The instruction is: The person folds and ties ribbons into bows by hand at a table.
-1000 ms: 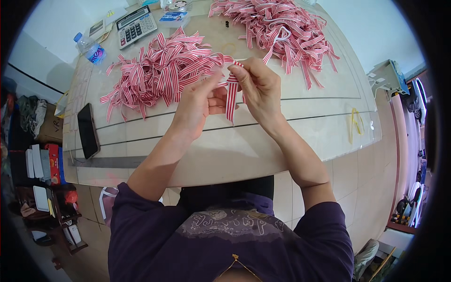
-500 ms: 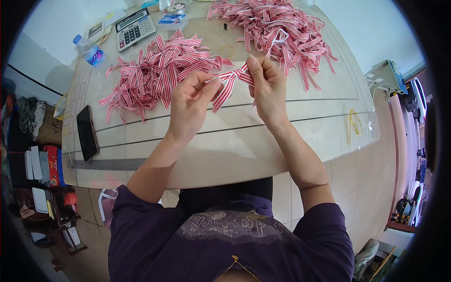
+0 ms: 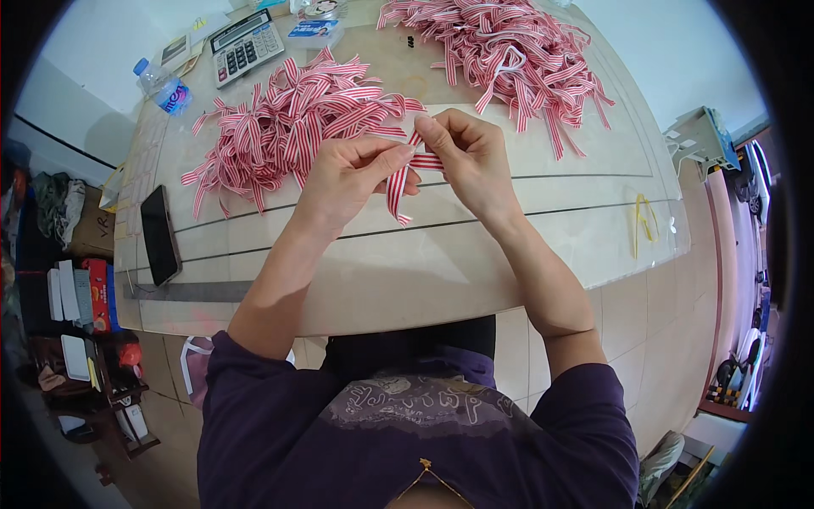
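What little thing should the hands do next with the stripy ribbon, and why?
Maybe gently draw the right hand away from the left hand, to snug the striped ribbon. Both hands pinch it, its strips meet between them, and one tail hangs loose below. I can't tell whether a knot there is already tight.

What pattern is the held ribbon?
The ribbon has lengthwise red and white stripes, best seen in the head view.

Left hand and right hand pinching close together, forearms angled inward, elbows bent
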Motion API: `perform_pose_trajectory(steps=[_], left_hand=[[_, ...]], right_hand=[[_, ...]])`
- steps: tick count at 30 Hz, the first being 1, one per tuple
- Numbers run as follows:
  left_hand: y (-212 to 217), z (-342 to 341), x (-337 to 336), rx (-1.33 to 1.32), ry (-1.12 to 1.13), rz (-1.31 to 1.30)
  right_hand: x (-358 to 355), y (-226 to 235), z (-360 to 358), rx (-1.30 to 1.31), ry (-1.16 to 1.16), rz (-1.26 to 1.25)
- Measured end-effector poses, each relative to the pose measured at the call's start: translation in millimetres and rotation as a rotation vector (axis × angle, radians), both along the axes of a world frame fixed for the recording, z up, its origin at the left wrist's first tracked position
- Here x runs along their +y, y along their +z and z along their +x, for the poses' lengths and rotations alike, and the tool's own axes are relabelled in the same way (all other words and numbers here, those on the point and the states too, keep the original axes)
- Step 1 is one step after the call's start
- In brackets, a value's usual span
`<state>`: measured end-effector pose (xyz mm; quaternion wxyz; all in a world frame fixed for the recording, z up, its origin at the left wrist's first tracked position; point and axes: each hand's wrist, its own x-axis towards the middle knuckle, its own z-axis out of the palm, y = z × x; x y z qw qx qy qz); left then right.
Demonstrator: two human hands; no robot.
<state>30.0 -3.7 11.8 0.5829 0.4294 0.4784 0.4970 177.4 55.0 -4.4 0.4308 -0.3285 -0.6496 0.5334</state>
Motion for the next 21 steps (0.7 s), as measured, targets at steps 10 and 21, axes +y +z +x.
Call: perform_pose_trajectory(steps=[10, 21], left_hand=[[-1.3, 1.4, -0.1, -0.078, 0.000, -0.049], [2.0, 14.8, -4.2, 0.418, -0.262, 0.103]], right_hand=[[-1.1, 5.2, -1.5, 0.133, -0.034, -0.105], [16.1, -5.6, 16.3, 0.124, -0.146, -0.164]])
